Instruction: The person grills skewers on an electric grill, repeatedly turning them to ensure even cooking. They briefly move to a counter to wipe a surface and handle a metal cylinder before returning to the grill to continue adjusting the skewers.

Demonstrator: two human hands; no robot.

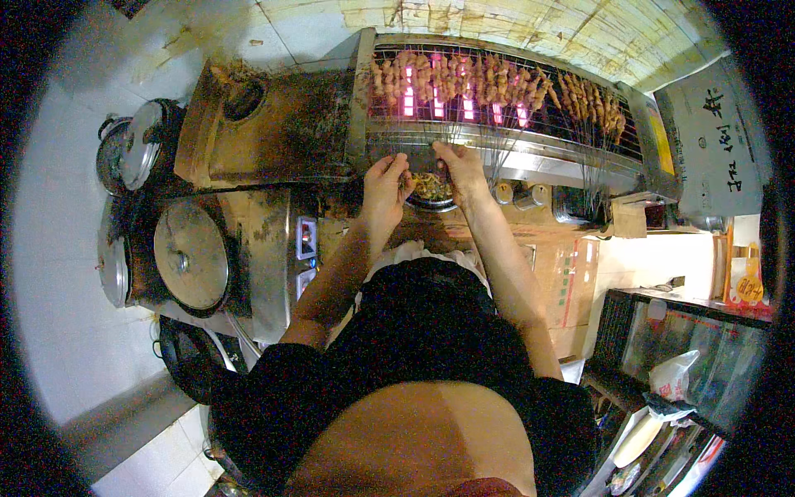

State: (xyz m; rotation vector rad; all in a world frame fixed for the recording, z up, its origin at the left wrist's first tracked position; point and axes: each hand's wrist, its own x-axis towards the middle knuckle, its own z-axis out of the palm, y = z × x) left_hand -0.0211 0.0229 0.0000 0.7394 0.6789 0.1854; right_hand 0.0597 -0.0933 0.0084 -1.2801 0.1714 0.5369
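Note:
Browned meat skewers (459, 77) lie in a row across the wire grate of a metal grill (528, 158), over glowing pink heating elements (467, 107). Their thin handles point toward me over the front edge. My left hand (386, 186) is at this edge, fingertips pinched around the handle ends of skewers. Close by on the right, my right hand (461, 166) pinches other handle ends between thumb and forefinger. How many each hand holds is too blurred to tell. Below and between my hands sits a round metal bowl (433, 205) of chopped, yellowish-green food.
More skewers (593, 109) lie at the grate's right end. Two small cans (531, 196) and a dark tray (571, 205) stand along the front ledge. A greasy metal worktop (286, 124) adjoins the grill's left side. Lidded pots (191, 255) stand farther left. A cardboard box (562, 279) is at right.

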